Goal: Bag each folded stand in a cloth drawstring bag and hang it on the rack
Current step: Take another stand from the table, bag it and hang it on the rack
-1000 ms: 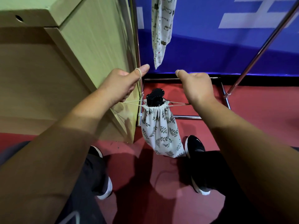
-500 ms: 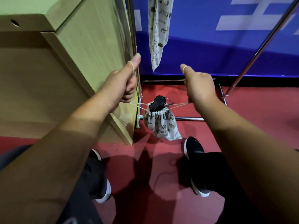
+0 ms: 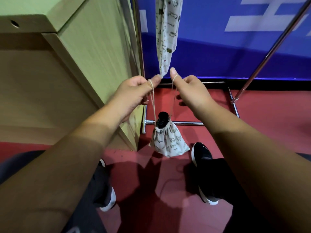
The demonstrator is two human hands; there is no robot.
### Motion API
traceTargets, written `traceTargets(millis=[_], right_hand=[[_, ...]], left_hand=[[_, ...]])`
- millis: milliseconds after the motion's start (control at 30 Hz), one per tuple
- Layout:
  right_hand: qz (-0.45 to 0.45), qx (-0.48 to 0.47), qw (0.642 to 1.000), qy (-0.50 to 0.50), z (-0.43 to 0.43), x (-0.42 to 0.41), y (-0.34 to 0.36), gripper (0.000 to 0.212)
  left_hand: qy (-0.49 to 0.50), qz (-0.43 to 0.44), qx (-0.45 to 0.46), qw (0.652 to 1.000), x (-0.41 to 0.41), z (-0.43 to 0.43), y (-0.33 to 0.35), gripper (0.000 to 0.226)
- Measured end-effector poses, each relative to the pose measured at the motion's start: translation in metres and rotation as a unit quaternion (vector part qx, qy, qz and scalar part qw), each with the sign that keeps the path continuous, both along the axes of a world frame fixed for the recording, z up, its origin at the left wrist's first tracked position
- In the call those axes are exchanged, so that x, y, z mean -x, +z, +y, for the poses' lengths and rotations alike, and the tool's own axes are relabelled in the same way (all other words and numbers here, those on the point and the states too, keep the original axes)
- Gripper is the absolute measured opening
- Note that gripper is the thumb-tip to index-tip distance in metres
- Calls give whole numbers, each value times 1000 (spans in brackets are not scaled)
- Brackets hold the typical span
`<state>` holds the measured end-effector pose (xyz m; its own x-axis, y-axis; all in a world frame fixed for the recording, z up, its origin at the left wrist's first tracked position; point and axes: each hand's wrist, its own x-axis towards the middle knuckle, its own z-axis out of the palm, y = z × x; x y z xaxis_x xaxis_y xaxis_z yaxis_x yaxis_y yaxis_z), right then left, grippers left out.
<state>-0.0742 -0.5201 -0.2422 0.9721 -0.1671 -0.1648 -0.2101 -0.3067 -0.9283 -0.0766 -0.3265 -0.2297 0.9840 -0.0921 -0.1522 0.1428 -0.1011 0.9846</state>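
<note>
Cream cord (image 3: 152, 101) rises from the bag (image 3: 170, 142) in two strands; one is looped over the thumb of my left hand (image 3: 133, 95), the other over the thumb of my right hand (image 3: 193, 91); both hands are raised close together, thumb tips near each other but apart; the fingers of each hand are curled toward the palm, the left ones tight beside the cord, the right ones looser, and I cannot tell whether they press the cord itself; the bag, white with a grey leaf print, hangs free below my hands, above the red floor (image 3: 269, 132); its mouth is gathered around the stand (image 3: 162, 119), whose black top pokes out; just behind my thumbs the tip of a second bag (image 3: 166, 31) hangs down from beyond the top edge; the chrome rack (image 3: 188, 123) has base bars lying on the floor and a slanted pole climbing to the right; a wooden cabinet (image 3: 92, 56) stands on my left; a blue wall (image 3: 218, 56) runs behind; my black shoes (image 3: 202, 153) sit on the floor either side of the bag.
</note>
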Motion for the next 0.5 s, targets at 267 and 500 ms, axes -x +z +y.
traceTargets(millis=[267, 500], right_hand=[[-33, -82, 996, 14, 4, 1, -6, 56], [-1, -162, 986, 40, 11, -6, 3, 21]], left_hand=[[31, 29, 55, 998, 0, -9, -1, 29], [44, 11, 46, 998, -1, -28, 5, 15]])
